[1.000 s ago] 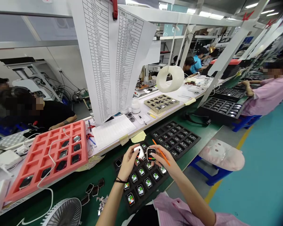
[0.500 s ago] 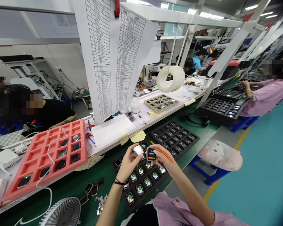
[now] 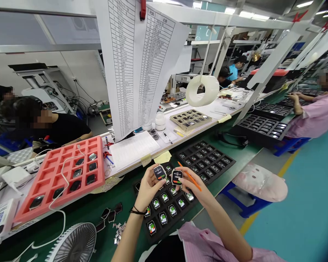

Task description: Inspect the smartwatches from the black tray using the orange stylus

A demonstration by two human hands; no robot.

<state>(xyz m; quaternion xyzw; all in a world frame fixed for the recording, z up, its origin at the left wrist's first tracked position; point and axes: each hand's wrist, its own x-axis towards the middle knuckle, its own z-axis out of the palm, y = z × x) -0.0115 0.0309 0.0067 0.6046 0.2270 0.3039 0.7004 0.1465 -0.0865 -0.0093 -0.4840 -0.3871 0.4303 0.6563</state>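
Note:
My left hand (image 3: 149, 183) is closed on a smartwatch (image 3: 160, 172) without a strap, its lit dark screen turned up toward me. A second smartwatch (image 3: 177, 177) sits in my right hand (image 3: 192, 182), its screen also lit, with an orange and green bar at the bottom. An orange pen-like stick (image 3: 190, 177) lies across the same right hand, between its fingers. Both watches are held side by side above a black foam tray (image 3: 166, 218) of smartwatches, several showing green and white screens. My hands hide part of that tray.
Behind it lies another black tray (image 3: 207, 160) of watches. A pink foam tray (image 3: 57, 163) with several watches stands left on the shelf. A small fan (image 3: 73, 242), loose dark frames (image 3: 109, 214) and a hanging tape roll (image 3: 202, 91) surround the work area. Co-workers sit nearby.
The left watch has tilted, so its screen now shows text where it was bright with glare. The whole view has shifted slightly; both hands still hold their watches.

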